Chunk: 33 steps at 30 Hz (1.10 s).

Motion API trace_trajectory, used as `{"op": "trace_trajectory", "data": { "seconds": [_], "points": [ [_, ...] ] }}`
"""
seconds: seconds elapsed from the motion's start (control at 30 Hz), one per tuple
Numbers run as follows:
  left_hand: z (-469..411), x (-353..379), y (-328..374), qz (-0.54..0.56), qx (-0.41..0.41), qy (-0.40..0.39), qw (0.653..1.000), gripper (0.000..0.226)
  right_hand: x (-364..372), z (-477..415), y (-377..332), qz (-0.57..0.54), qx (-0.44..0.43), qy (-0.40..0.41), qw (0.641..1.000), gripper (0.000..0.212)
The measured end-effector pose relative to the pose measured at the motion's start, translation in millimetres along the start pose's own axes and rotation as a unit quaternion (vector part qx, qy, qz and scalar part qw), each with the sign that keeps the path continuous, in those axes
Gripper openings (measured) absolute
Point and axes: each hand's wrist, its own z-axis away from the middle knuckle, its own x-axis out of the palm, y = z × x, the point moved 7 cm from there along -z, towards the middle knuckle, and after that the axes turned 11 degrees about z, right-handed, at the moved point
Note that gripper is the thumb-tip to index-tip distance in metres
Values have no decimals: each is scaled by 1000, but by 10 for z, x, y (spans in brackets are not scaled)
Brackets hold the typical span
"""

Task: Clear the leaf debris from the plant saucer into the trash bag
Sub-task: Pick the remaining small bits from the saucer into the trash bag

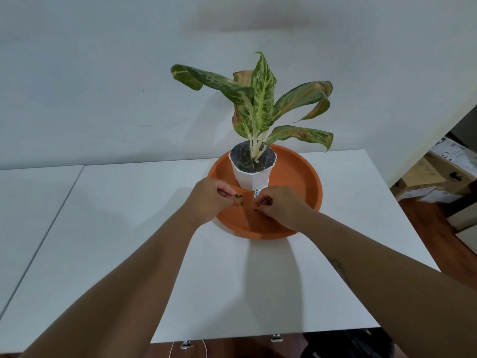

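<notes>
Head view showed left hand (206,200) pinching leaf debris (238,196); right hand (278,205) pinched bits beside it over the saucer (304,182); loose grips risked dropping crumbs.

- Plant saucer (304,182): round, orange, shallow-rimmed, flat on the white table, a white potted plant standing in its far half.
- Leaf debris (255,210): small dark green flecks, scattered on the saucer's near floor.

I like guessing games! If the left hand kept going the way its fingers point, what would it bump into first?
Probably the right hand: the left hand points its fingers across the orange saucer toward it, though depth is unclear.
</notes>
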Motion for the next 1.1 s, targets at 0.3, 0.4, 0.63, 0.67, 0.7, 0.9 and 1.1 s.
{"op": "trace_trajectory", "data": {
  "seconds": [0.3, 0.4, 0.63, 0.67, 0.7, 0.9, 1.1],
  "points": [
    [75, -102, -47, 59, -23, 25, 998, 16, 188, -102, -113, 100, 10, -61, 993, 15],
    [53, -14, -14, -6, 2, 15, 1000, 13, -22, -54, -26, 78, 33, -33, 996, 13],
    [-90, 311, 26, -198, 21, -48, 979, 8, -140, 99, 205, 42, 60, -55, 996, 10],
    [-105, 330, 20, -211, 16, -53, 976, 7, -113, 108, 211, 42, 62, -60, 995, 10],
    [-121, 347, 12, -223, 11, -57, 973, 8, -84, 111, 209, 45, 61, -66, 995, 8],
    [-133, 355, 12, -242, 0, -70, 968, 11, 49, 115, 145, 102, 19, -107, 989, 22],
    [-91, 342, 31, -246, -2, -78, 966, 12, 86, 70, 137, 128, 22, -116, 985, 20]
  ]
}}
